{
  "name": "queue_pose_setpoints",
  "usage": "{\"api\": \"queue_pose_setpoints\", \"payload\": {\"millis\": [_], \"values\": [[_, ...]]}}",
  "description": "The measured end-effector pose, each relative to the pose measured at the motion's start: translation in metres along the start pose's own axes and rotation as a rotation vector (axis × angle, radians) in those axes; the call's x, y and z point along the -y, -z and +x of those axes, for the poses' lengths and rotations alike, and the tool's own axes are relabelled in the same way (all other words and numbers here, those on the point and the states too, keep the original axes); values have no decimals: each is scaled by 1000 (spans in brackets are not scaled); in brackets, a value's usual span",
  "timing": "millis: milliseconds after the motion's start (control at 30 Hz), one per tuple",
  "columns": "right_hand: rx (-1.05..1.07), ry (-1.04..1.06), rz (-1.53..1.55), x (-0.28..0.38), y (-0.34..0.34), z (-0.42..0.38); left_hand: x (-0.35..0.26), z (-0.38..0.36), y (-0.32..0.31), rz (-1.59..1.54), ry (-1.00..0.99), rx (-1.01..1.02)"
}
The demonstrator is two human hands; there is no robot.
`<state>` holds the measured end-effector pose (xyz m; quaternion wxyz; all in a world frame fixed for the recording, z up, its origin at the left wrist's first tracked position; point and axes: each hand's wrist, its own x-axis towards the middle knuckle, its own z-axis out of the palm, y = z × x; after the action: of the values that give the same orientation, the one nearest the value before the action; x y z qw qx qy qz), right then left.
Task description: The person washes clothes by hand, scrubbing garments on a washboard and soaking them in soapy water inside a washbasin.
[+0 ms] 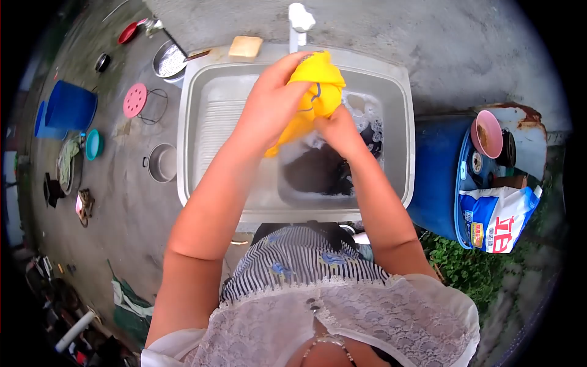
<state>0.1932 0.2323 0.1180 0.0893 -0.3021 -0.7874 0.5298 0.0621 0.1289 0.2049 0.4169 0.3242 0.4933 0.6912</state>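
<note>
Head view, looking down over a grey wash sink (197, 153). Left hand (269, 104) closing around the upper part of a yellow garment (318, 92), fingers wrapping its bunched top. Right hand (339, 131) gripping the same garment lower down, just beside the left hand, both clamping the cloth between them. Garment being held above the sink's right half, over soapy water (367, 116) and dark laundry (324, 171) lying in the basin. Ribbed washboard slope (214, 131) occupying the sink's left half. White tap (299, 21) standing at the sink's far rim, a bar of soap (246, 48) resting just left of it. Blue barrel (437, 177) standing right of the sink, a detergent bag (498, 217) lying on it.
</note>
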Motion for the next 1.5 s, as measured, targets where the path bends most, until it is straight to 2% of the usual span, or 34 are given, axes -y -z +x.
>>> {"api": "queue_pose_setpoints", "payload": {"millis": [67, 100, 167, 200, 233, 267, 300, 333, 367, 400, 467, 500, 533, 600, 633, 700, 833, 900, 933, 1000, 1033, 1067, 1100, 1200, 1267, 1333, 1367, 1400, 1433, 1467, 1500], "values": [[-200, 67, 732, -13, 8, 7, 11, 1, 2, -67, 6, 37], [-257, 92, 966, 0, 21, 3, 17, 1, 5, 19, -27, 4], [-349, 158, 1066, -18, 50, 7, 39, 0, 18, 105, -55, -25], [-373, 177, 1068, -35, 66, 10, 59, -4, 31, 145, 36, -80], [-382, 133, 1027, -56, 78, 12, 80, -8, 42, 186, 126, -135], [-388, 89, 985, -80, 87, 14, 98, -13, 50, 187, 134, -136], [-413, -132, 732, -104, 95, 11, 116, -19, 57, 180, 237, -125], [-460, -292, 58, -152, 104, 10, 131, -25, 61, 171, 338, -112], [-469, -423, -623, -195, 110, 12, 143, -29, 64, 170, 340, -115], [-463, -424, -625, -212, 109, 12, 153, -34, 66, 248, 394, -123], [-473, -169, -690, -239, 103, 8, 176, -42, 67, 320, 461, -138], [-453, -112, -677, -264, 91, 15, 186, -44, 68, 345, 489, -128], [-445, -114, -674, -255, 81, 20, 192, -44, 68, 372, 517, -119], [-227, -87, -952, -239, 49, 34, 200, -45, 66, 413, 559, -102], [-222, -84, -947, -253, 38, 43, 203, -43, 66, 452, 593, -81], [-179, -257, -1015, -272, 13, 58, 207, -42, 67, 488, 622, -70], [-43, -393, -1147, -271, 13, 73, 219, -47, 73, 581, 624, -43], [179, -473, -1115, -244, 33, 81, 220, -52, 75, 535, 641, -44], [187, -481, -1117, -257, 46, 88, 219, -51, 77, 501, 636, -52], [75, -402, -722, -280, 72, 91, 212, -54, 77, 410, 632, -77], [87, -410, -720, -283, 65, 80, 208, -60, 75, 324, 619, -103], [-37, -377, -852, -285, 60, 72, 204, -64, 74, 322, 621, -102], [-167, -341, -981, -280, 56, 66, 201, -67, 73, 389, 558, 91], [-151, -417, -1045, -268, 38, 61, 166, -86, 37, 467, 424, 711], [-105, -367, -1067, -291, 38, 65, 180, -133, 7, 281, 440, 1018], [-38, -349, -782, -282, 41, 57, 194, -172, -17, 330, 500, 1277], [-91, -297, -649, -260, 42, 44, 215, -196, -20, 328, 494, 1284], [-97, -297, -654, -250, 45, 34, 247, -221, -20, 294, 584, 1345], [-139, -335, -220, -242, 48, 26, 272, -239, -19, 263, 673, 1400], [-171, -358, 216, -232, 52, 20, 287, -248, -18, 267, 664, 1396], [-200, -319, 390, -211, 57, 11, 299, -254, -16, 355, 697, 1402]]}}
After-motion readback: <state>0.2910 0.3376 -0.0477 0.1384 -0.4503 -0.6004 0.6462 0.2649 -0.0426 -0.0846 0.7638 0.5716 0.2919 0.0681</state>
